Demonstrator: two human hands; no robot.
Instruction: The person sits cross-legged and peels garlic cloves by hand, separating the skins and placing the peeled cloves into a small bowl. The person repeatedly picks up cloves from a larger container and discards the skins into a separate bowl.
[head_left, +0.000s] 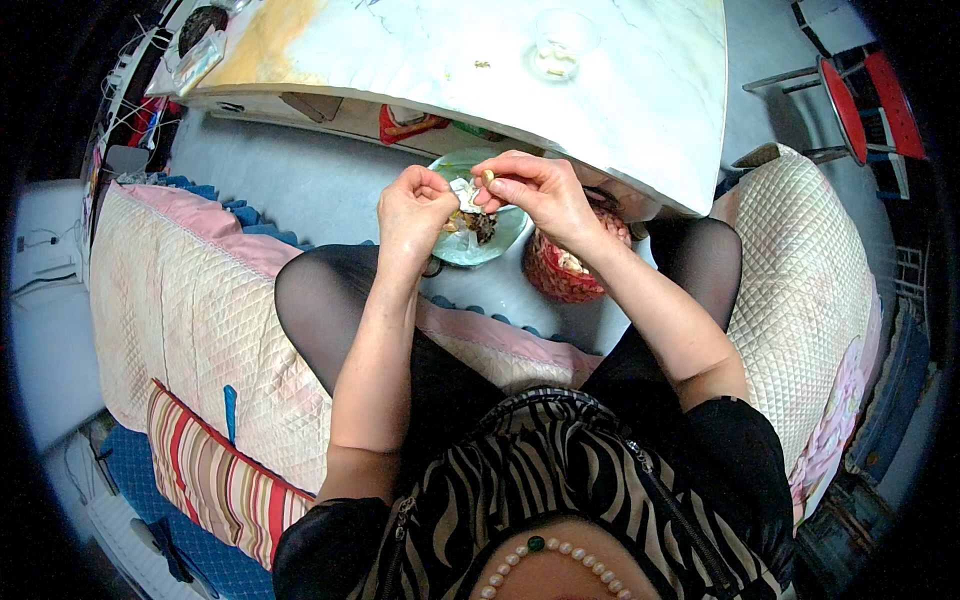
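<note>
My right hand (536, 191) holds a small pale yellowish piece (488, 177), perhaps a nut or garlic clove, between thumb and fingers. My left hand (414, 208) is close beside it, thumb and fingertips pinched; whether something small is between them cannot be told. Both hands are above a light green lined bin (480, 251) with white scraps and dark waste inside. To its right, partly behind my right forearm, a red woven basket (551, 274) contains pale pieces. On the marble-patterned table (405, 45) stands a clear plastic cup (559, 56) with some pale pieces at its bottom.
Small crumbs (481, 64) lie on the tabletop. Red and green packages are on the shelf below it. A quilted sofa cover (217, 300) spreads around me, with a striped cushion (217, 472) and a blue-handled item (230, 412) at left. A red chair (844, 112) stands beyond the table's right end.
</note>
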